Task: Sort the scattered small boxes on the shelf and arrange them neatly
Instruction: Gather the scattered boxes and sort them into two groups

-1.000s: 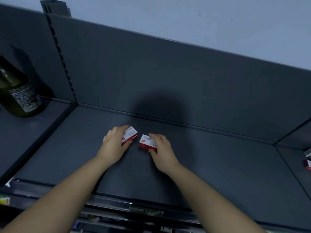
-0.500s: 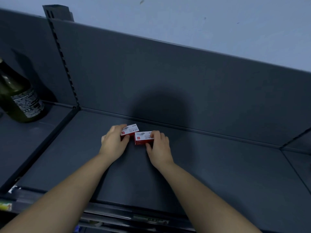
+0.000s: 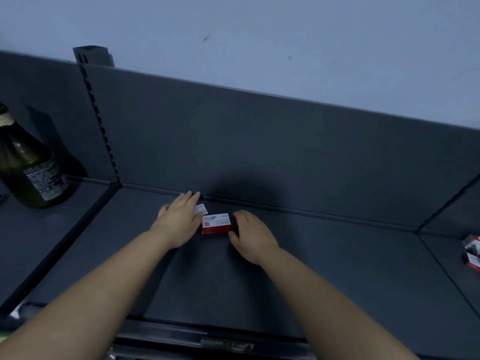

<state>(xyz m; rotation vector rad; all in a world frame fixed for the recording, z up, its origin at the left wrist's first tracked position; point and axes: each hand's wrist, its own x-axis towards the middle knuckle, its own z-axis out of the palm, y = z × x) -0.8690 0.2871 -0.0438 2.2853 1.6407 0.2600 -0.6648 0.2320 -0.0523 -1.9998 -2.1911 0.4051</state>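
1. Head view, where things are: two small boxes lie on the dark shelf [image 3: 233, 281] near the back panel [image 3: 259, 152], between the hands. The front box [image 3: 216, 224] is in plain sight. The rear box [image 3: 201, 209] sits at its 11 o'clock, mostly hidden under the left hand [image 3: 179, 219].
2. Hands: the left hand lies flat on the rear box with its fingers straight, resting on it rather than gripping. The right hand [image 3: 253, 235] is relaxed and released at the front box's 3 o'clock end, with the thumb near the front corner. I cannot tell whether it touches.
3. Risks:
   - The front box looks light. A nudge at one corner would likely pivot it rather than slide it straight.
   - The rear box seems skewed against the front one. A push toward 12 o'clock could jam it on the panel's ledge, and a push toward 3 o'clock could knock its neighbour out of line.
   - The loose boxes [image 3: 471, 253] far off at 3 o'clock, on the next shelf section, are not yet gathered and could be missed.
   - The bottle [image 3: 28, 167] at 9 o'clock stands well apart, so it poses little hazard.
4. Orientation: the front box lies flat with its white printed face up and its red side toward 6 o'clock. Its long axis runs from 9 to 3 o'clock, roughly parallel to the panel, with the red logo at the 9 o'clock end. Too little of the rear box shows to tell its axis.
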